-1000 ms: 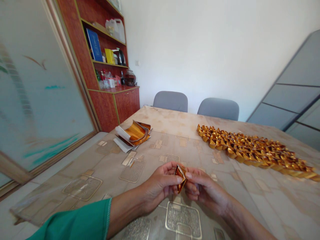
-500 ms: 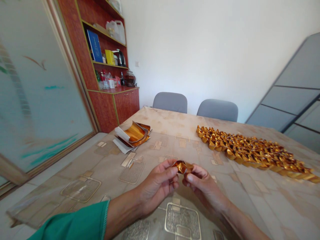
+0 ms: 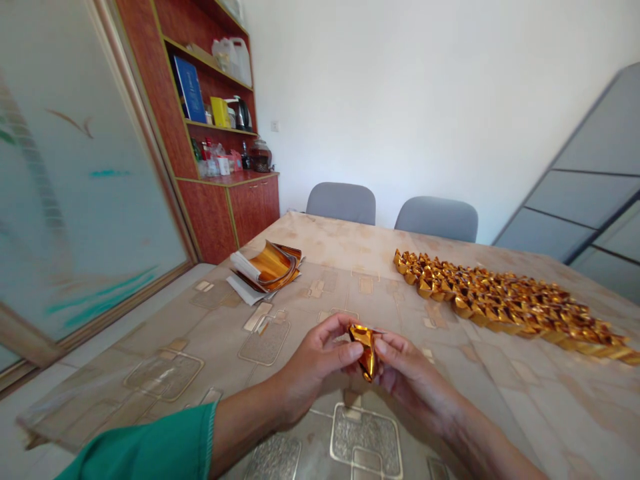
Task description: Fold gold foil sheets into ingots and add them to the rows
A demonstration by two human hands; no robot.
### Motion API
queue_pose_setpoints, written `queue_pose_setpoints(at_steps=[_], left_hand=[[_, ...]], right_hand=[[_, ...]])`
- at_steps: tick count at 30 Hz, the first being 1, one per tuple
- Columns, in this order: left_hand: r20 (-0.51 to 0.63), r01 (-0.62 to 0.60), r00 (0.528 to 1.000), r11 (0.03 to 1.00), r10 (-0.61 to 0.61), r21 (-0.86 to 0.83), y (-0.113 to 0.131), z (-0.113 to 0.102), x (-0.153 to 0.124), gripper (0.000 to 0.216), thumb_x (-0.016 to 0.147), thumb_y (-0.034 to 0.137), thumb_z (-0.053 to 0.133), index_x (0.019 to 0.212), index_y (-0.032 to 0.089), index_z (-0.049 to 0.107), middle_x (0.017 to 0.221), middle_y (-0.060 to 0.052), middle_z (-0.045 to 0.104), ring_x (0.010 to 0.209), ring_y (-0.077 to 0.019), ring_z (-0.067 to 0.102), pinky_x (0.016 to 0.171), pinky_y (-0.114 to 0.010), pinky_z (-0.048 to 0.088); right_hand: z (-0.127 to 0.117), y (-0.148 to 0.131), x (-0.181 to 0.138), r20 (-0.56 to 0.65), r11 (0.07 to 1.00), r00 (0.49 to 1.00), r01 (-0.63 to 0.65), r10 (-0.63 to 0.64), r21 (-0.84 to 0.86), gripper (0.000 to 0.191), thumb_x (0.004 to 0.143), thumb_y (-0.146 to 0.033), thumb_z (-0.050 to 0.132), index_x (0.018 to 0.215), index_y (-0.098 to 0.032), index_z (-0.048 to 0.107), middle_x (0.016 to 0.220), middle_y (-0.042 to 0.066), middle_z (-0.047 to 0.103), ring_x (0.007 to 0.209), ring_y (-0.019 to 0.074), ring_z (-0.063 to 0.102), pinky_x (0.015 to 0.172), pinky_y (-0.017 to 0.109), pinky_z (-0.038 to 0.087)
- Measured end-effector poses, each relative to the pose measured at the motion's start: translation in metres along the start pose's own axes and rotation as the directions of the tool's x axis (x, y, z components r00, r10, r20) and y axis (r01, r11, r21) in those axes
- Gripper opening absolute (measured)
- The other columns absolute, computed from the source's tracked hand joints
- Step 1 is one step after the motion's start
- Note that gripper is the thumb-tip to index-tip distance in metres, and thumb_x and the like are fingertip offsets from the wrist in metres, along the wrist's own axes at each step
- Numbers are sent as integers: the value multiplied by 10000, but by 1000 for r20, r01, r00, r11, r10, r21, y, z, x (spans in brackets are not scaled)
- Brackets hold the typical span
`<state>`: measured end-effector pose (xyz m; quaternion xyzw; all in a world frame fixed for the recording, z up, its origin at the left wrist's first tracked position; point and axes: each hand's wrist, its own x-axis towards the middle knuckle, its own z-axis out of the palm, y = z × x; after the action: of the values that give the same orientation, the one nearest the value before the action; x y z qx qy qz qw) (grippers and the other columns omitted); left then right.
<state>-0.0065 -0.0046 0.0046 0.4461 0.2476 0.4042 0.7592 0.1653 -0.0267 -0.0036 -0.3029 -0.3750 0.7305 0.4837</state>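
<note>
A small folded piece of shiny gold paper [image 3: 367,345] is pinched between both of my hands, just above the table near its front edge. My left hand [image 3: 320,363] grips its left side with thumb and fingers closed. My right hand [image 3: 407,373] holds its right side, fingers curled round it. To the far right lies a long bed of several finished gold folded pieces [image 3: 505,303]. A stack of gold foil sheets [image 3: 267,267] with curled top sheets rests at the far left of the table.
The table [image 3: 200,333] wears a beige patterned cloth. Two grey chairs [image 3: 341,202] stand at its far side. A red wooden shelf cabinet [image 3: 220,133] with bottles and a kettle stands at the left, beside a frosted glass panel [image 3: 75,187].
The gold piece has been turned between my fingers, from upright to lying flat and back to hanging down. Both hands stayed in the same spot.
</note>
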Motion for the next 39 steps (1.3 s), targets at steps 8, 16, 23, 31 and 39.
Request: queue_pose_setpoints(at_steps=[8, 16, 23, 31, 39], left_hand=[[-29, -14, 999, 1000, 13, -19, -2, -4, 4, 264, 825, 310, 730, 1022, 186, 605, 930, -24, 639, 854, -158, 609, 755, -287, 463], [-27, 49, 998, 993, -52, -106, -1, -2, 4, 229, 835, 285, 708, 998, 170, 596, 847, -12, 621, 703, -118, 587, 566, -218, 459], [54, 189, 982, 957, -182, -219, 4, -4, 5, 210, 801, 284, 722, 936, 153, 629, 827, -24, 611, 628, -98, 546, 509, -200, 433], [27, 235, 972, 953, -235, -193, 6, -6, 6, 186, 789, 253, 716, 921, 162, 623, 775, 1, 585, 603, -92, 529, 481, -186, 383], [99, 370, 929, 897, -357, -241, 6, -12, 7, 146, 777, 246, 704, 860, 143, 641, 714, 6, 563, 558, -77, 489, 476, -176, 321]], right_hand=[[-3, -8, 0, -70, 933, 983, 137, -170, -332, 314, 773, -467, 787, 866, -197, 654, 721, -12, 612, 656, 132, 508, 641, 270, 378], [1, -13, -4, -50, 922, 969, 213, -242, -323, 297, 885, -489, 654, 1002, -225, 585, 795, -1, 606, 720, 152, 507, 698, 297, 390], [3, -15, -1, -75, 863, 951, 237, -300, -447, 355, 790, -448, 770, 1002, -247, 569, 667, -59, 519, 611, 124, 457, 580, 248, 354], [11, -15, -10, 3, 731, 934, 282, -357, -622, 238, 886, -450, 660, 1002, -244, 632, 787, -3, 579, 735, 167, 509, 655, 283, 390], [13, -23, -14, 125, 814, 969, 248, -215, -526, 281, 902, -483, 626, 1009, -237, 706, 856, 39, 636, 766, 186, 538, 693, 316, 413]])
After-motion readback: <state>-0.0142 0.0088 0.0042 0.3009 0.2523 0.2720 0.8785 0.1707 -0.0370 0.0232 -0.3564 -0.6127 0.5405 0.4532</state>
